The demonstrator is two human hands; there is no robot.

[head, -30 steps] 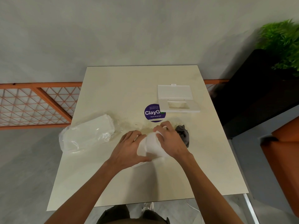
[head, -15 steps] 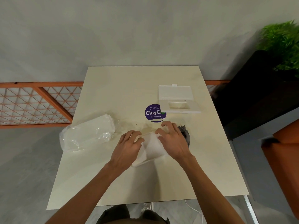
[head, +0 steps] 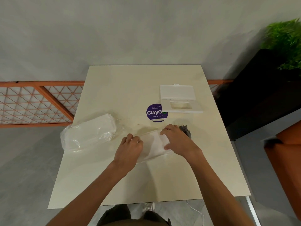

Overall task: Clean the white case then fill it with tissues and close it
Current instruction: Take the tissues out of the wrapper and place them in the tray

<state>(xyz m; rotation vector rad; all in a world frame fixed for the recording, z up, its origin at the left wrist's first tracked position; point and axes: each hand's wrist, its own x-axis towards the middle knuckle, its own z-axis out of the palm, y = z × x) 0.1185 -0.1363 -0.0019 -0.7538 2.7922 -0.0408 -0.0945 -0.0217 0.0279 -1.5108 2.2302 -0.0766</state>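
Grey cloth [head: 185, 130] sat right behind the tissues [head: 154, 145]; case [head: 179, 99] further back; both hands [head: 130, 149] [head: 176, 139] pressed flat on tissues, fingers loosely spread.

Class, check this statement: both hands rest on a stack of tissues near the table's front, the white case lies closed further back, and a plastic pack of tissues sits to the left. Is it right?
Not quite. The head view shows the white case lying open, its lid flipped back, not closed. The rest holds: the left hand and right hand rest on the stack of tissues, and the plastic pack of tissues sits to the left.

Left hand [head: 130, 147] slid left; tissue [head: 154, 144] now spread flat.
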